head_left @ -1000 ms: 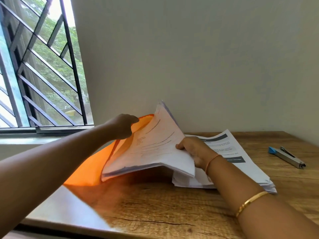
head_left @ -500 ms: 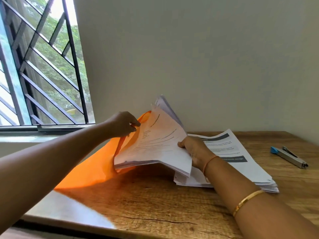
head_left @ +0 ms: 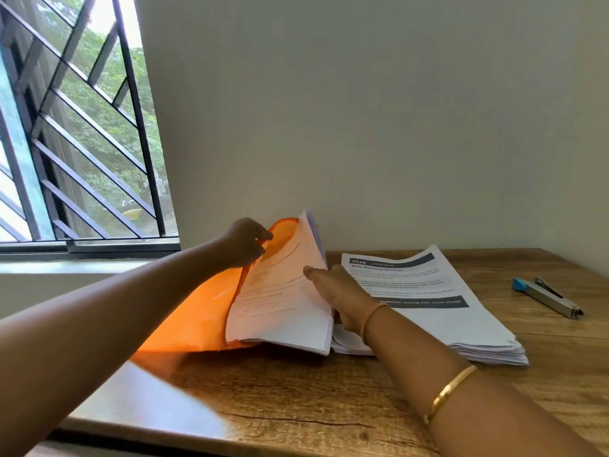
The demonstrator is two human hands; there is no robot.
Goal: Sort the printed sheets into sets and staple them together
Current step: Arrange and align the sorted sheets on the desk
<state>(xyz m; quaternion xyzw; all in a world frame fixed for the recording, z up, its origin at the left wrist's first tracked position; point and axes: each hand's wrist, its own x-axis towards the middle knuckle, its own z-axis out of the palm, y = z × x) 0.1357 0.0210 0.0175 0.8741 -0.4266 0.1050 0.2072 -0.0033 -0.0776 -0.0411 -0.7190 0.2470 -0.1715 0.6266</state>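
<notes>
Head view: in the middle of the frame the left hand (head_left: 245, 242) pinches the upper edge of an orange folder (head_left: 197, 308) with curled fingers. The folder stands tilted and open, with its lower part on the table (head_left: 296, 407). Just right of the folder, a bundle (head_left: 283, 291) of printed sheets stands almost upright, its lower edge on the table. The right hand (head_left: 339, 291) grasps this bundle at its right edge: the thumb lies on the front page, and the other fingers are hidden behind the sheets. Right of the hand, a thick stack (head_left: 428, 308) of printed sheets lies flat on the table, touching the bundle at the bottom. A stapler (head_left: 547, 296) with a blue end lies at the right edge of the frame, well apart from the stack. A barred window (head_left: 82, 127) fills the upper left.
</notes>
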